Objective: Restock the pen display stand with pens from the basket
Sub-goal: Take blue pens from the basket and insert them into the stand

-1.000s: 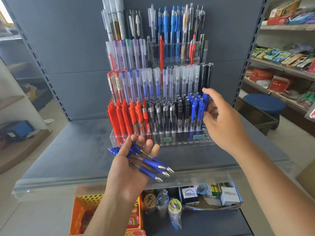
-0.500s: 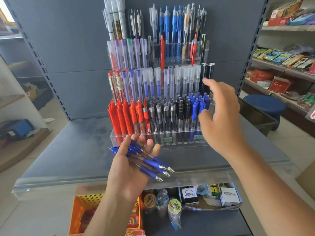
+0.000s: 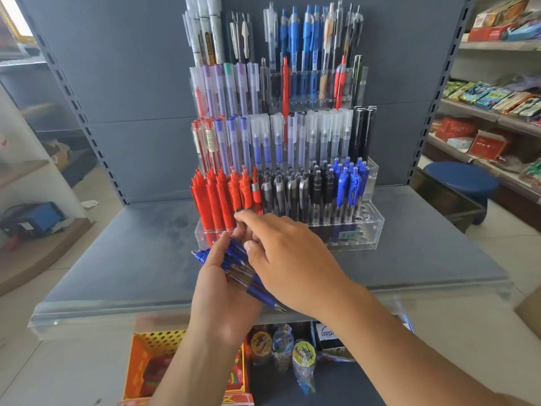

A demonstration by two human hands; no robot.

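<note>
Holding a bunch of blue pens (image 3: 205, 255) in my left hand (image 3: 216, 291), thumb over them, just before the stand (image 3: 371, 227) on the shelf (image 3: 131, 259). My right hand (image 3: 292, 259) lies over them, fingers bent; whether it pinches one I cannot tell. A box (image 3: 328, 335) below reads "VERSA".

Right hand (image 3: 289, 259) covers the left hand (image 3: 222, 306), and its blurred fingers (image 3: 251, 222) give no telling whether a pen is pinched. Under those fingers the blue pens (image 3: 265, 298) vanish mid-barrel. Below the fingers, the orange basket (image 3: 152, 347) is cut by the bottom edge, a forearm (image 3: 187, 373) across it.
</note>
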